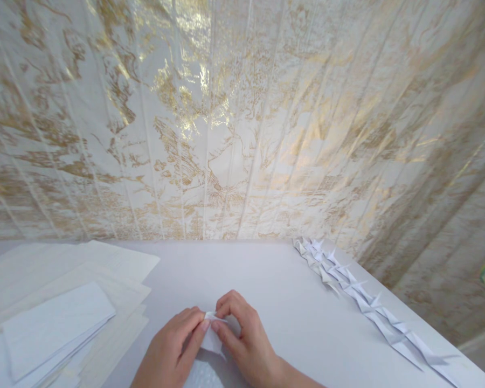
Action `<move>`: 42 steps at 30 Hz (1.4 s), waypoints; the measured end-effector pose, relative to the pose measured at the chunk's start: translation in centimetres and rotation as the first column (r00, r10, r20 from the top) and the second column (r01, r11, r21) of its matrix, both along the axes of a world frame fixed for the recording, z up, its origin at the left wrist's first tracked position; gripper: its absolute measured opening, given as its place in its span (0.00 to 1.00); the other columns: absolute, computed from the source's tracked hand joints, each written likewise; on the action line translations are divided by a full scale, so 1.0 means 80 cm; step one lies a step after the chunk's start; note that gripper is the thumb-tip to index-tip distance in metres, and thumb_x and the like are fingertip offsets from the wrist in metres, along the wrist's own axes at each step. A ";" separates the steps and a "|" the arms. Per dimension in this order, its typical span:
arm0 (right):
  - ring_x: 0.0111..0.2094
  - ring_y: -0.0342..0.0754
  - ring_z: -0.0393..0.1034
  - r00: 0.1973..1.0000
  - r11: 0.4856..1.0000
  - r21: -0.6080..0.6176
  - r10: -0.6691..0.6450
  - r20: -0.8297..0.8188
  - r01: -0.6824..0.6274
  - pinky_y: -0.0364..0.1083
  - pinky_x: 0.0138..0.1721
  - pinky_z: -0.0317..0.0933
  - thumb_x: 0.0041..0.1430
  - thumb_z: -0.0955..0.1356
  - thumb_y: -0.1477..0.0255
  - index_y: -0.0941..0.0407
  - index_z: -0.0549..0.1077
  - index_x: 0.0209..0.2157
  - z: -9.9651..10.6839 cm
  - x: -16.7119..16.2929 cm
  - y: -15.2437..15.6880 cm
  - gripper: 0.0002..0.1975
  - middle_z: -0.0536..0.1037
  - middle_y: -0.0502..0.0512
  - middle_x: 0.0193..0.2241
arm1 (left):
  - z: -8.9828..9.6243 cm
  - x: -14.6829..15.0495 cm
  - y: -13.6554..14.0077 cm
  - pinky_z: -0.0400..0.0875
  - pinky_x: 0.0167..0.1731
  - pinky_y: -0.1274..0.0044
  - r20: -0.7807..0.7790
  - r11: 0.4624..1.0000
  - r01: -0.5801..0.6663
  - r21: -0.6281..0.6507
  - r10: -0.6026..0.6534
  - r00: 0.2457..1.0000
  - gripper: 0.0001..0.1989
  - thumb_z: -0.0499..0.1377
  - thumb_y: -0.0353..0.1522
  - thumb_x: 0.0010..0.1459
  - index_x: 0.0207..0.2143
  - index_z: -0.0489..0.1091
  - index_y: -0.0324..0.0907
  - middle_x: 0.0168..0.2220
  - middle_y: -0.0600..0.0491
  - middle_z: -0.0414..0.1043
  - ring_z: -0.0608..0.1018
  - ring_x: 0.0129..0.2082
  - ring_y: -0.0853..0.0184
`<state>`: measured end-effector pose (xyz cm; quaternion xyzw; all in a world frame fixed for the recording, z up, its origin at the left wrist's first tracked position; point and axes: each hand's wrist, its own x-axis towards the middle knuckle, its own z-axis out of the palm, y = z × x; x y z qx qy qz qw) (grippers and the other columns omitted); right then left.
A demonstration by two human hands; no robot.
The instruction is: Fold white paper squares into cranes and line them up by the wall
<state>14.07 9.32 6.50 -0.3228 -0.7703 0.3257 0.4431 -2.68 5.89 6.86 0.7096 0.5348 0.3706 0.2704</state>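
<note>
Between my two hands is a small piece of folded white paper [212,340], held just above the white table near its front. My left hand [173,345] pinches the paper's upper left edge between thumb and fingers. On the other side, my right hand [246,337] pinches the upper right edge, its thumb close to the left thumb. A narrow pointed flap sticks out between the fingertips. The fingers cover part of the folds.
Loose white sheets [125,261] lie at the left, with a folded paper stack [60,328] on top. Folded paper cranes [364,296] line the table's [226,264] right edge in rows. A gold-patterned curtain [210,134] hangs behind.
</note>
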 end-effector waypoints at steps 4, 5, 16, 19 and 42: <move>0.31 0.43 0.63 1.000 0.992 -0.126 -0.006 0.021 0.009 0.43 0.35 0.57 0.60 0.68 0.71 0.56 0.66 0.26 -0.002 -0.001 0.000 0.10 0.68 0.48 0.27 | 0.000 0.000 0.001 0.65 0.28 0.80 0.100 0.993 -0.009 -0.117 0.020 0.995 0.16 0.51 0.45 0.63 0.28 0.64 0.45 0.24 0.60 0.65 0.71 0.26 0.68; 0.31 0.43 0.63 1.000 0.988 -0.151 0.008 0.027 -0.004 0.42 0.35 0.57 0.60 0.68 0.71 0.56 0.67 0.26 -0.002 -0.001 0.000 0.10 0.68 0.48 0.27 | 0.000 -0.001 0.001 0.64 0.28 0.80 0.114 0.991 -0.006 -0.130 0.021 0.993 0.17 0.51 0.46 0.63 0.27 0.64 0.45 0.23 0.61 0.64 0.70 0.25 0.68; 0.22 0.39 0.51 0.991 0.909 -0.409 0.111 0.069 -0.073 0.40 0.24 0.45 0.59 0.67 0.64 0.57 0.68 0.26 -0.001 -0.004 -0.003 0.12 0.61 0.43 0.20 | 0.006 0.001 -0.002 0.61 0.27 0.79 0.128 0.995 -0.031 -0.100 0.043 0.991 0.18 0.50 0.46 0.63 0.25 0.62 0.45 0.23 0.60 0.60 0.67 0.26 0.68; 0.23 0.40 0.53 0.995 0.921 -0.388 0.062 0.083 -0.025 0.41 0.25 0.46 0.59 0.68 0.63 0.57 0.69 0.24 -0.003 -0.004 -0.003 0.15 0.61 0.45 0.20 | 0.005 0.002 -0.001 0.62 0.28 0.78 0.195 0.986 0.013 -0.167 0.020 0.981 0.19 0.50 0.47 0.63 0.26 0.63 0.45 0.23 0.61 0.58 0.67 0.26 0.69; 0.22 0.41 0.58 0.909 0.826 -0.502 0.029 -0.416 -0.256 0.42 0.27 0.54 0.50 0.72 0.49 0.56 0.65 0.28 0.000 -0.008 -0.003 0.25 0.65 0.46 0.20 | 0.008 0.021 -0.009 0.61 0.28 0.79 0.265 0.946 0.013 -0.325 0.077 0.961 0.22 0.52 0.51 0.57 0.25 0.68 0.42 0.19 0.60 0.63 0.68 0.23 0.68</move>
